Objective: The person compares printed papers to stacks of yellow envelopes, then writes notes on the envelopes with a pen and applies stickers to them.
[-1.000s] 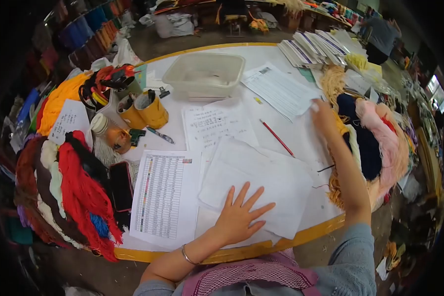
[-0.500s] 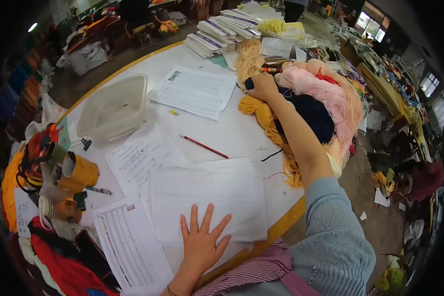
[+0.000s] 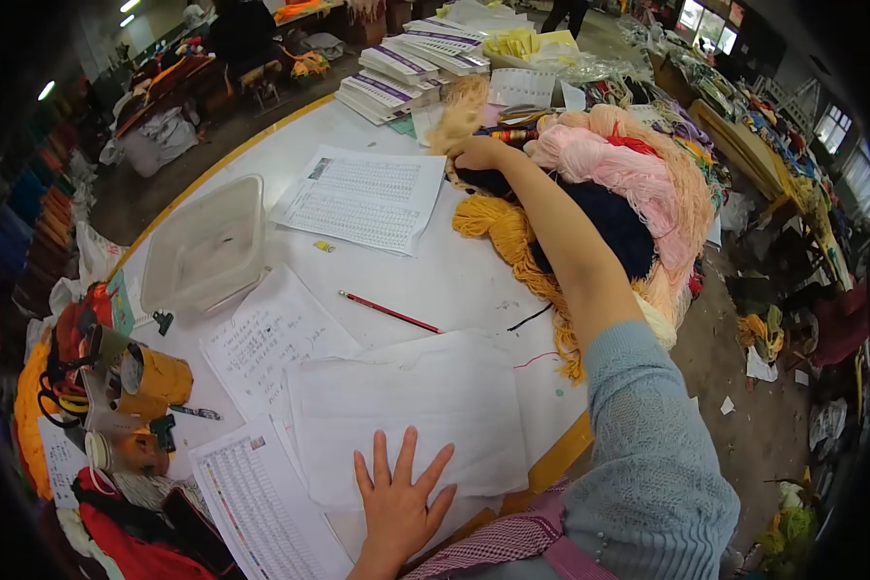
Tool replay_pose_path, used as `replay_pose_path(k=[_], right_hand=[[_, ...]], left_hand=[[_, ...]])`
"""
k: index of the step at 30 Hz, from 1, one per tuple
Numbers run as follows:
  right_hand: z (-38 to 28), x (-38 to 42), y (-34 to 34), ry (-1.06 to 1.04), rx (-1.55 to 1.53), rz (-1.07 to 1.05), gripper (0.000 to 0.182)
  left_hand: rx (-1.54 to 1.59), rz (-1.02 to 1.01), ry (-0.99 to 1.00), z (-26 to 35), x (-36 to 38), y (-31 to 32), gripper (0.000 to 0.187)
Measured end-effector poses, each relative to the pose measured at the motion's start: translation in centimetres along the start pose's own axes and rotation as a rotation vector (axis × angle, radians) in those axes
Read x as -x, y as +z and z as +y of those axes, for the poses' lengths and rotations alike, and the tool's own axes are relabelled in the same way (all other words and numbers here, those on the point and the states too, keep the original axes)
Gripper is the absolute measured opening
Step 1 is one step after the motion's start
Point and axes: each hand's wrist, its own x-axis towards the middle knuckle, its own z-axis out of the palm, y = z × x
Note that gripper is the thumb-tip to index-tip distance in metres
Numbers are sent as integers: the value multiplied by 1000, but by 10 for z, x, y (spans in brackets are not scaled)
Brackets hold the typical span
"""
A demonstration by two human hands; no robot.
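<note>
My left hand (image 3: pixel 402 498) lies flat with fingers spread on a white cloth-like sheet (image 3: pixel 406 396) near the table's front edge. At the far right, my right hand (image 3: pixel 480 155) reaches over the yarn pile, its fingers curled at the lower end of a beige yarn hank (image 3: pixel 462 106) that is blurred by motion. Those fingertips are partly hidden. Dark navy yarn (image 3: pixel 609 222) lies under my right forearm, with a mustard yarn hank (image 3: pixel 498 220) beside it. Pink yarn (image 3: pixel 590 155) is heaped to the right.
A red pencil (image 3: pixel 389 311), printed sheets (image 3: pixel 362 198) and handwritten paper (image 3: pixel 275 329) lie on the table. At left stand a translucent plastic tub (image 3: pixel 208 242) and a yellow can (image 3: pixel 159 377). Stacked white packets (image 3: pixel 396 72) sit at the back.
My right hand has moved slightly left and away from me, and the beige hank has shifted left with it. My left hand stays flat on the white sheet. The view has tilted slightly.
</note>
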Motion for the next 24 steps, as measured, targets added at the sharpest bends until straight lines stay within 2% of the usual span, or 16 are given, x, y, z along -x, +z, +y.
replay_pose_path(k=[2, 3, 5, 7, 9, 10, 13, 17, 19, 22, 24], right_hand=[[-1, 9, -10, 72, -194, 179, 36], [17, 6, -9, 164, -152, 378, 34], [36, 18, -18, 463, 57, 586, 35], [85, 14, -15, 482, 401, 489, 39], [95, 11, -4, 726, 331, 520, 47], [98, 9, -1, 698, 458, 466, 36], [82, 16, -8, 583, 486, 338, 36], [77, 8, -9, 658, 440, 296, 37], [71, 13, -17, 581, 526, 213, 38], [29, 52, -58, 493, 441, 315, 32], [38, 57, -86, 449, 316, 559, 32]], left_hand=[[0, -9, -11, -1, -1, -2, 49], [-5, -19, -16, 0, -1, -3, 49], [-11, -30, -31, 2, -2, -5, 48], [-30, -85, -44, 5, -3, -7, 50], [-53, -83, -49, 2, -3, -1, 51], [-74, -84, -41, 0, -3, 1, 52], [-93, -91, -50, -2, -1, 5, 53], [-80, -62, -39, -3, -1, 5, 54], [-53, -63, -48, -2, -1, 3, 53], [-20, -45, -38, 0, -1, -3, 52], [5, -20, -22, -4, -2, -3, 52]])
